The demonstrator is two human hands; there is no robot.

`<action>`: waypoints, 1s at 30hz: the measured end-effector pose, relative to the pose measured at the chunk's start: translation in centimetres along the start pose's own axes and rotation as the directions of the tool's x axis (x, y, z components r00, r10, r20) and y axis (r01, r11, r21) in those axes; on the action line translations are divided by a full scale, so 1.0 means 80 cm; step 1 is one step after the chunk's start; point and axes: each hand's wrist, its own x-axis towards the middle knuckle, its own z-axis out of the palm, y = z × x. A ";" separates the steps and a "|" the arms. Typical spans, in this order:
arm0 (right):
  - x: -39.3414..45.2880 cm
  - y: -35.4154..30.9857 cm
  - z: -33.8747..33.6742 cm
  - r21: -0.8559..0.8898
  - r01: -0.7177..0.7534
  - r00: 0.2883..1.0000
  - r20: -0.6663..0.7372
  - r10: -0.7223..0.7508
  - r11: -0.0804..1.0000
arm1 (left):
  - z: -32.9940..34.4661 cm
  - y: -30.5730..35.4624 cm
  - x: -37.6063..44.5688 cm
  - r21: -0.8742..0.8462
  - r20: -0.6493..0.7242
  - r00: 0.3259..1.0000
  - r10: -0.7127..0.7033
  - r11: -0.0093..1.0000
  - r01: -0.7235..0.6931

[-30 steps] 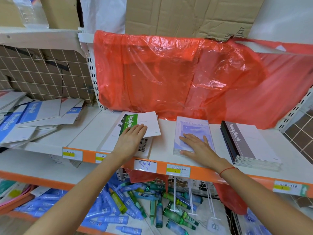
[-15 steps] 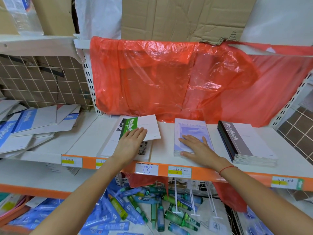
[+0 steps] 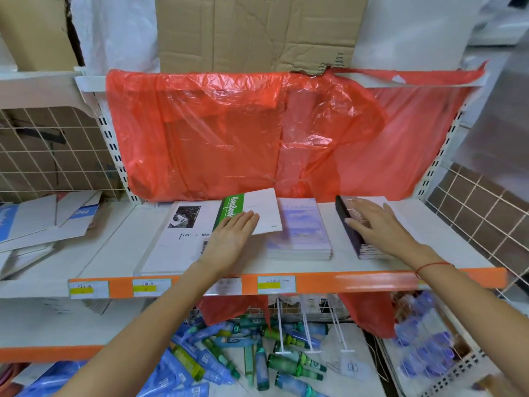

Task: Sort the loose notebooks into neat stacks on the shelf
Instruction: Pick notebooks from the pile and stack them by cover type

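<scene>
Resting flat w/ fingers straight, the person's left hand [image 3: 233, 239] lies on the green-spine notebook [image 3: 252, 212], palm down, not curled round anything. That notebook sits skewed on top of a white stack [image 3: 174, 239] w/ a b&w photo on the cover, roughly 12 o'clock from the left hand's fingertips. Right hand [image 3: 372, 224] is also flat and relaxed, pressing on top of the black-spine notebook stack [image 3: 357, 242], which sits at about 3 o'clock on the shelf [image 3: 429, 239]. Between the two hands, apart from both, there's a purple-blue notebook stack [image 3: 300, 233], squared up pretty neat, its left edge tucked just under the corner of the green one. Right wrist has a thin red string bracelet [image 3: 432, 265]. Off at 9 o'clock, on the next shelf section, a messy pile of blue-and-white notebooks [image 3: 43, 222] lies fanned out, not stacked at all. Behind everything at 12 o'clock hangs a red plastic sheet [image 3: 257, 133] w/ cardboard [image 3: 257, 30] above it. Shelf front has an orange strip [image 3: 372, 280] w/ price labels [image 3: 276, 284]. Down at 6 o'clock, the lower level holds a jumble of blue and green tubes [image 3: 257, 356], can't tell what they are tbh.
</scene>
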 end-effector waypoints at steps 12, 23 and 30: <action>-0.035 0.155 -0.065 -0.049 0.071 0.995 -0.059 -0.074 0.996 | 0.029 0.193 0.138 -0.017 0.048 0.998 0.045 0.999 -0.044; -0.047 0.231 -0.071 -0.009 0.093 0.995 0.043 -0.092 0.996 | 0.070 0.306 0.195 0.008 0.290 0.955 0.058 0.998 -0.063; -0.045 0.238 -0.073 0.016 0.096 0.994 0.052 -0.096 0.995 | 0.072 0.297 0.192 -0.171 0.528 0.841 0.118 0.985 -0.030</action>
